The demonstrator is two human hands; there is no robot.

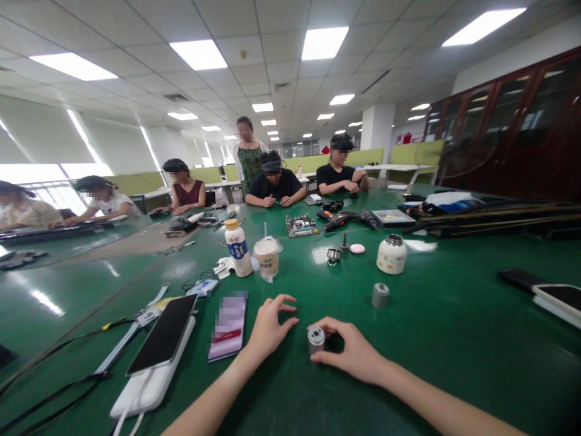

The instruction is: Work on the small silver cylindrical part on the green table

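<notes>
My right hand point(347, 354) has its thumb and fingers around a small silver metal cylinder point(316, 342), which stands upright at the green table top. Dark holes show in the cylinder's end face. To the left of it, my left hand point(271, 327) holds nothing, its fingers curved and apart from the thumb. A second silver cylinder point(380, 296) stands upright farther back on the right, untouched. Beside my left hand lies a phone with a lit screen point(228, 327); its picture is blurred out.
A dark phone point(166, 333) rests on a white power bank point(145, 390) with cables at left. Farther back stand a bottle point(238, 248), a drink cup point(267, 257) and a white jar point(391, 254). A circuit board point(301, 226) and power drills point(347, 219) lie beyond. Several people sit around the table.
</notes>
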